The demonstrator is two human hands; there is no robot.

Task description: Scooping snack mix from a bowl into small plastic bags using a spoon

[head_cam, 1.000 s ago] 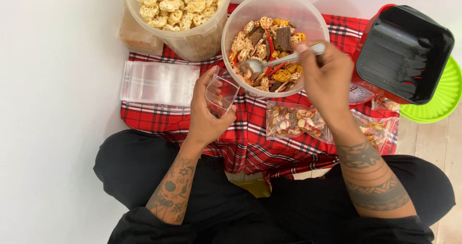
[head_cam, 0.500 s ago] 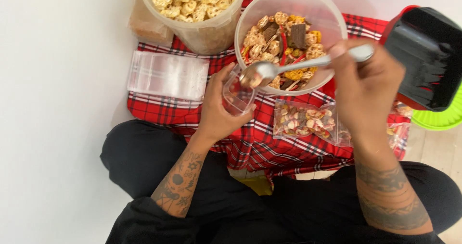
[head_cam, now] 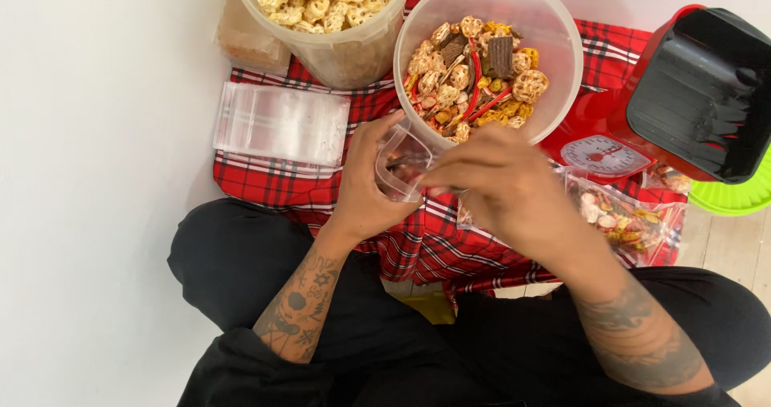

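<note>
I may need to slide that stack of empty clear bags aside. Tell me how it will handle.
The stack of clear bags looks thin and flat, so probably very light and floppy if lifted by one edge. The glossy film suggests the bags may slip over one another and fan out when pushed. On the checked cloth the stack may drag rather than glide.

You're on a home floor: bare white wall [head_cam: 96, 174], red plaid cloth [head_cam: 418, 238] spread under snack tubs [head_cam: 482, 22], small kitchen scale [head_cam: 602, 154].
</note>
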